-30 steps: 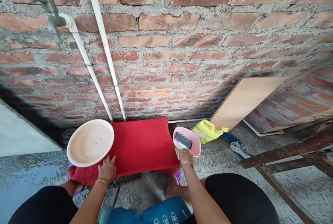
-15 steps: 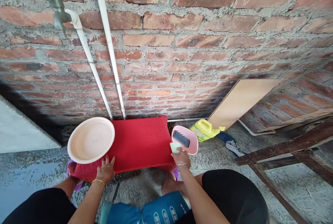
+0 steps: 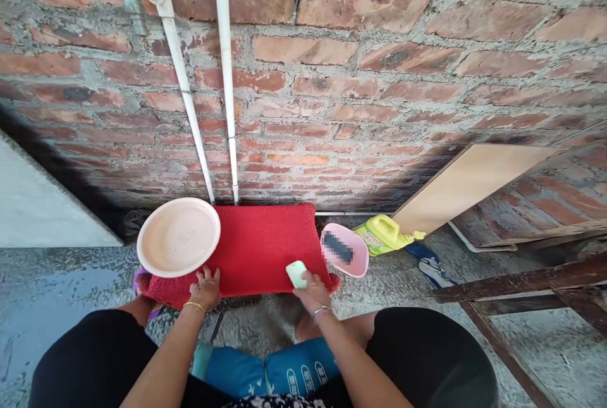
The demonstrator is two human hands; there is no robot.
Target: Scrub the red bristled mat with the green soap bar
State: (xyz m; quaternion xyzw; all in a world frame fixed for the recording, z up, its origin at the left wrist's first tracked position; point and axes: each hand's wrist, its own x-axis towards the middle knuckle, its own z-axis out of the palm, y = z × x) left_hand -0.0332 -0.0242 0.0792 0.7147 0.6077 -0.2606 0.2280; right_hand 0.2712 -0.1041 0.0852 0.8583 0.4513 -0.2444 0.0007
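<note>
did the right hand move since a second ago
Yes. The right hand with the green soap has come left, away from the pink dish, and is now over the front edge of the red mat.

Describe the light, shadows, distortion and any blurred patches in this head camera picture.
Head view: even daylight with soft shadows, darkest along the foot of the brick wall; the wet floor at the left shows a pale sheen; the white pipes splay outward from wide-angle distortion; a pixelated patch sits in the pink scoop; the red mat, the left hand and the right hand holding green soap look sharp.
</note>
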